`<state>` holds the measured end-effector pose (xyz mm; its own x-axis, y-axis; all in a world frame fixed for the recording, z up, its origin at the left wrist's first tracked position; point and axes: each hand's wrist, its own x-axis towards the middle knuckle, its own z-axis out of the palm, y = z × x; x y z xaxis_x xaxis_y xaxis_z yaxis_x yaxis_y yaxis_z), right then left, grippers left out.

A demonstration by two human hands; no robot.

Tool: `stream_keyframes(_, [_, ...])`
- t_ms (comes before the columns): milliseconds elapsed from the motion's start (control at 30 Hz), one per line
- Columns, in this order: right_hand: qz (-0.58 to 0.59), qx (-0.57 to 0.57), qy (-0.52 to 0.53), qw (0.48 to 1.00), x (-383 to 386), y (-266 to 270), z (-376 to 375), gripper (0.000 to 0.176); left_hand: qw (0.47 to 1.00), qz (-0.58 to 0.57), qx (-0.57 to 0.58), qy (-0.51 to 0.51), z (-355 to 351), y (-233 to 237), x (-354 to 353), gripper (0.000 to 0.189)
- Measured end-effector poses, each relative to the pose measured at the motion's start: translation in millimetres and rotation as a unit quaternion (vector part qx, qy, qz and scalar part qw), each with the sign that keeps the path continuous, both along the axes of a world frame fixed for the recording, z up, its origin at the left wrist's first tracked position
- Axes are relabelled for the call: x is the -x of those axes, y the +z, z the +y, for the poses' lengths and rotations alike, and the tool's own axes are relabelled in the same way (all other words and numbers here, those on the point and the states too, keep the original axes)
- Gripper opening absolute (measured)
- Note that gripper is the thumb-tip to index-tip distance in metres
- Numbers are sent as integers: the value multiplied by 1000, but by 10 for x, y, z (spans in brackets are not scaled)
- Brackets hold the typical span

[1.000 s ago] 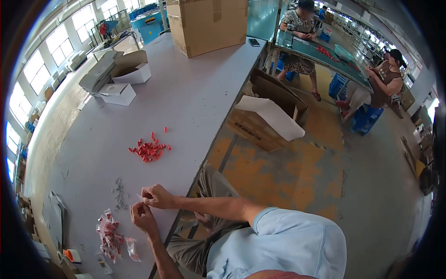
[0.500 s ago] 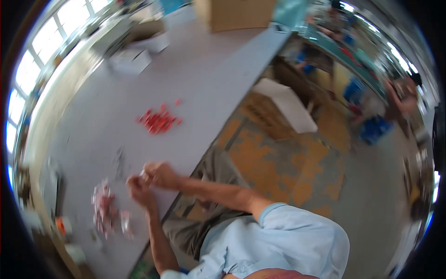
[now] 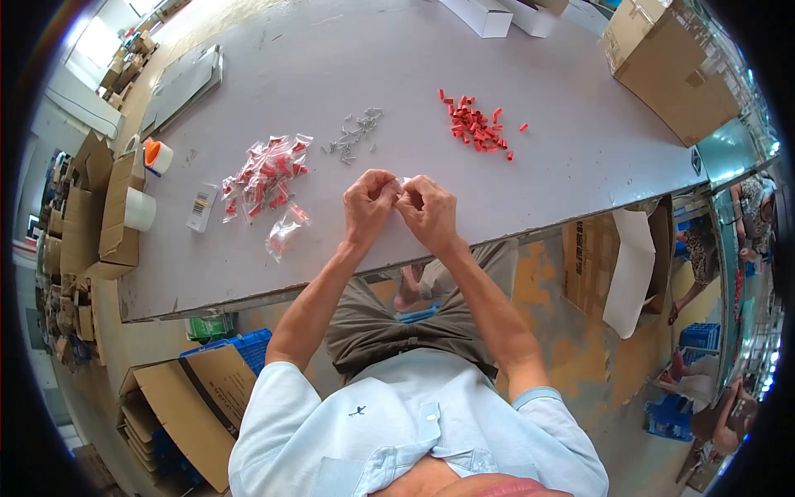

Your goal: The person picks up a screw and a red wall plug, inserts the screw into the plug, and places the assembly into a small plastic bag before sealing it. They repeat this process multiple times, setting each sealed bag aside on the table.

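My left hand (image 3: 370, 203) and my right hand (image 3: 428, 211) meet above the table near its front edge, fingertips pinched together. Between them shows a whitish, see-through scrap that looks like a small plastic bag (image 3: 403, 182); most of it is hidden by the fingers. To the left lies a pile of clear plastic bags with red pieces inside (image 3: 263, 172), and one such bag (image 3: 287, 232) lies apart, closer to me. Loose grey screws or nails (image 3: 354, 134) are scattered beyond my left hand. A heap of small red tube-like pieces (image 3: 476, 126) lies beyond my right hand.
A barcoded packet (image 3: 201, 207) and tape rolls (image 3: 157, 156) are at the table's left. A large carton (image 3: 671, 70) stands at the back right, white boxes (image 3: 480, 16) at the far edge. An open carton (image 3: 592, 261) is on the floor; people sit farther right.
The camera view has turned and sharpened, so the table now lies across in front of me. Both hands stay close together, pinching the small thing between them.
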<state>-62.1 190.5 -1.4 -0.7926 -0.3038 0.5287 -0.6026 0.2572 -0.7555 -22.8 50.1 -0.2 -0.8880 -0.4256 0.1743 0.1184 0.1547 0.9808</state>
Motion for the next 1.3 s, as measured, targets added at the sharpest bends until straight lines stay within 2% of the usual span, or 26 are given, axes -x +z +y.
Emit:
stream_keyframes(133, [-32, -15, 30, 999, 39, 63, 133, 8, 1000, -9, 13, -8, -62, -65, 6, 6])
stream_keyframes(200, [-114, -29, 24, 993, 195, 71, 247, 8, 1000, -1, 16, -5, -139, -53, -12, 6])
stream_keyframes(300, [-127, -59, 33, 990, 514, 141, 228, 10, 998, 8, 57, -22, -253, -25, -96, 7])
stream_keyframes(367, [-3, -129, 70, 989, 725, 256, 75, 16, 997, 10, 68, -34, -317, -54, -150, 7])
stream_keyframes(467, [42, -170, 146, 974, 1007, 240, -233, 21, 995, 34, 92, -11, -314, -41, -154, 7])
stream_keyframes(633, [43, -243, 202, 948, 1059, 368, -800, 23, 986, 115, 105, -59, -276, 3, -174, 9])
stream_keyframes(700, [27, -304, 217, 927, 1021, 407, -986, 22, 968, 154, 182, -84, -277, -44, -164, 10])
stream_keyframes(833, [48, -340, 218, 914, 1003, 342, -1209, 23, 963, 160, 190, -108, -287, -49, -160, 12])
stream_keyframes(1033, [58, -371, 243, 894, 1036, 395, -1281, 14, 969, 149, 174, -91, -273, -55, -137, 11])
stream_keyframes(1100, [156, -461, 246, 838, 1039, 394, -1319, 10, 971, 148, 168, -85, -272, -55, -128, 10])
stream_keyframes(1133, [157, -459, 246, 839, 1044, 391, -1324, 10, 973, 149, 161, -78, -275, -36, -126, 9])
stream_keyframes(1200, [193, -512, 253, 798, 1070, 396, -1307, 9, 975, 138, 161, -72, -278, -5, -144, 8])
stream_keyframes(1300, [172, -535, 250, 788, 1031, 490, -1261, 9, 977, 127, 161, -59, -281, 6, -164, 7])
